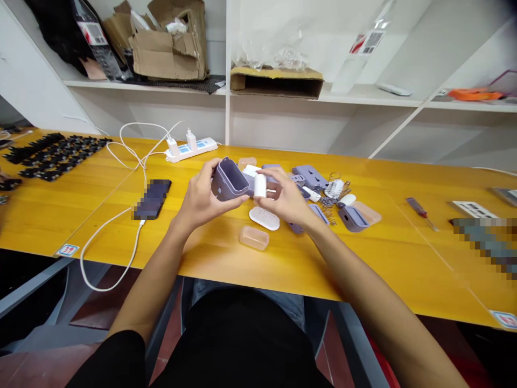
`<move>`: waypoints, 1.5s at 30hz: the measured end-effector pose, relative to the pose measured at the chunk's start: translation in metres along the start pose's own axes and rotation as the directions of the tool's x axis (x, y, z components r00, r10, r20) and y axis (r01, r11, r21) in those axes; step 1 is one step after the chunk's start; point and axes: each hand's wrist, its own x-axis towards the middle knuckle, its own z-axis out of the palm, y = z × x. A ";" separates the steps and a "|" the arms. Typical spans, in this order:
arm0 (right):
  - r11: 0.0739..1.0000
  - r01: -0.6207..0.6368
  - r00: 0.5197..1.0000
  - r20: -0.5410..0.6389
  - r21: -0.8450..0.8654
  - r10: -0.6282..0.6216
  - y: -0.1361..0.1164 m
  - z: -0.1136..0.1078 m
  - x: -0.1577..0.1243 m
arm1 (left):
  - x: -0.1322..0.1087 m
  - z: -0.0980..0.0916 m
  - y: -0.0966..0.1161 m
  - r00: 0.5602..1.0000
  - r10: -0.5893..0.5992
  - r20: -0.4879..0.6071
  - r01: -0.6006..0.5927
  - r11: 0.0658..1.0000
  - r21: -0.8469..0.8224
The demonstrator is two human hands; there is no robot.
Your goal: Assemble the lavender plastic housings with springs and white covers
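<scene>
My left hand (197,196) grips a hollow lavender plastic housing (229,180), tilted with its open end toward my right hand. Between the thumb and fingers of my right hand (285,196) is a small white cylinder (260,186), held close to the housing but apart from it. Just below my hands lie a white perforated oval cover (264,218) and a translucent peach plastic tray (254,237). Several lavender casing parts (309,177) and small metal springs (329,213) lie beyond my right hand.
The yellow wooden table (404,269) holds a power strip (191,149) with two white chargers, white cables, a phone (152,199), rows of black parts (56,156) at left, and a screwdriver (420,213) at right. White shelves with cardboard boxes (169,48) stand behind.
</scene>
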 end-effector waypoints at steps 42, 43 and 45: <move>0.837 0.013 0.943 -0.286 0.547 0.172 0.009 -0.009 -0.030 | 0.001 0.049 0.006 0.954 0.296 0.040 -0.290 0.884 0.367; 0.835 0.006 0.938 -0.292 0.550 0.186 0.010 -0.008 -0.030 | 0.001 0.049 0.007 0.957 0.287 0.044 -0.282 0.887 0.366; 0.821 -0.013 0.932 -0.290 0.571 0.216 0.009 -0.006 -0.030 | 0.001 0.050 0.009 0.958 0.282 0.045 -0.278 0.887 0.369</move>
